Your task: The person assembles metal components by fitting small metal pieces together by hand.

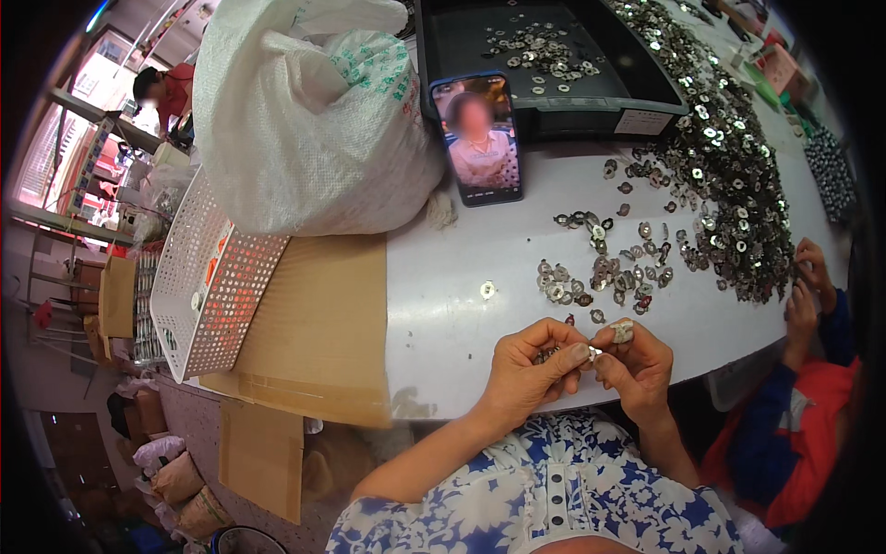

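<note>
My left hand (526, 374) is closed near the table's front edge, its thumb and fingers pinching small metal pieces (546, 355) partly hidden in the fingers. Close beside it, my right hand (637, 369) is closed too. Its thumb and finger meet my left thumb at a small shiny metal piece (594, 353). A pale wrap (622, 331) covers a fingertip of the right hand. Just beyond the hands lie loose metal pieces (609, 272), flat with holes in them. A single piece (487, 290) lies apart to the left.
A big heap of metal pieces (729, 185) spreads at the right, where another person's hands (808, 286) reach in. A black tray (591, 118), propped phone (478, 138), white woven sack (305, 138), perforated basket (208, 277) and cardboard sheet (314, 342) surround the white tabletop (434, 342).
</note>
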Demonstrator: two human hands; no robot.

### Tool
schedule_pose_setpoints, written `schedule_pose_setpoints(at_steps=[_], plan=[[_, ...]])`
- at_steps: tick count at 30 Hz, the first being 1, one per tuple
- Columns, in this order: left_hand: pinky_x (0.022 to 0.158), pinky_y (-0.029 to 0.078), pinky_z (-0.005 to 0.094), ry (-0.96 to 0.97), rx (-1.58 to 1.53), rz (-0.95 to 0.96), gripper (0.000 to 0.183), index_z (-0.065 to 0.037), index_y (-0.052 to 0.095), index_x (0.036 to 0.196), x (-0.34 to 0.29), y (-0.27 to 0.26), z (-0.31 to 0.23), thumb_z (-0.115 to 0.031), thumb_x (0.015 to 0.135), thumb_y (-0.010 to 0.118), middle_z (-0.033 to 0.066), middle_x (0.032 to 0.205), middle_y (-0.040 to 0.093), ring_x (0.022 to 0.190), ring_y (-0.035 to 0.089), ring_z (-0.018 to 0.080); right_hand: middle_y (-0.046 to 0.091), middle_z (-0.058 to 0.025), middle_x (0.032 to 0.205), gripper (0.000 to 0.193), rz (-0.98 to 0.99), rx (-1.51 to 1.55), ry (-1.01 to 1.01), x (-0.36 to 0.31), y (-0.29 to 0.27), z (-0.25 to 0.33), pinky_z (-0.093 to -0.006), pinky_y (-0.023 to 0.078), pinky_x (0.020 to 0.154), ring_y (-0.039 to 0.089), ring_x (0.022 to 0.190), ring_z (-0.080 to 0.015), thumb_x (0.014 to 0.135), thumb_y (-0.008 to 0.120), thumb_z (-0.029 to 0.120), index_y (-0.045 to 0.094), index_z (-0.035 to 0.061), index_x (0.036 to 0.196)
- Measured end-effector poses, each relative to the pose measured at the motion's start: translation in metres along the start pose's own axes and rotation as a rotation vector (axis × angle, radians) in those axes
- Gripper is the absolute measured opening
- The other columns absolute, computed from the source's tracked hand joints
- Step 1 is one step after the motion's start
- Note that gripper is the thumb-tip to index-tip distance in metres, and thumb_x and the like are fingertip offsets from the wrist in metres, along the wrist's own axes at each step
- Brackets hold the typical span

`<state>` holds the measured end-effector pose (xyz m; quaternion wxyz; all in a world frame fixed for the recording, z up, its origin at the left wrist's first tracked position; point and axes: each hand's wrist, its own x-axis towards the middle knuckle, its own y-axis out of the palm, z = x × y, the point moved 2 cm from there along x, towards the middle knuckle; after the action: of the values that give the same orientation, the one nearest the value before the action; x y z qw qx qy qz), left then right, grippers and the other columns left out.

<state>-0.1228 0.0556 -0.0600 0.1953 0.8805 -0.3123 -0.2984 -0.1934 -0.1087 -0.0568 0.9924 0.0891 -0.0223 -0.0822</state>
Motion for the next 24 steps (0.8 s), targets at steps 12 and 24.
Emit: schedule_pose_setpoints(at_steps=[12,24], plan=[[0.047,0.034,0.0168,0.115,-0.03,0.003,0.018,-0.003,0.064,0.107,0.0,-0.003,0.006,-0.014,0.095,0.071,0.0005,0.081,0.065,0.061,0.055,0.0014,0.065,-0.0075,0.093,0.013,-0.026,0.002,-0.011,0.002,0.004,-0.006,-0.0233,0.05,0.069,0.061,0.078,-0.0099,0.091,0.065,-0.006,0.06,-0.0064,0.104],[0.046,0.034,0.0171,0.1,-0.027,0.108,0.018,-0.003,0.065,0.109,0.0,-0.012,0.011,-0.017,0.099,0.066,0.0018,0.079,0.064,0.06,0.054,0.0021,0.065,-0.008,0.094,0.016,-0.062,-0.01,0.035,-0.001,0.005,-0.007,-0.0247,0.052,0.075,0.064,0.084,-0.0116,0.087,0.068,-0.006,0.06,-0.0048,0.101]])
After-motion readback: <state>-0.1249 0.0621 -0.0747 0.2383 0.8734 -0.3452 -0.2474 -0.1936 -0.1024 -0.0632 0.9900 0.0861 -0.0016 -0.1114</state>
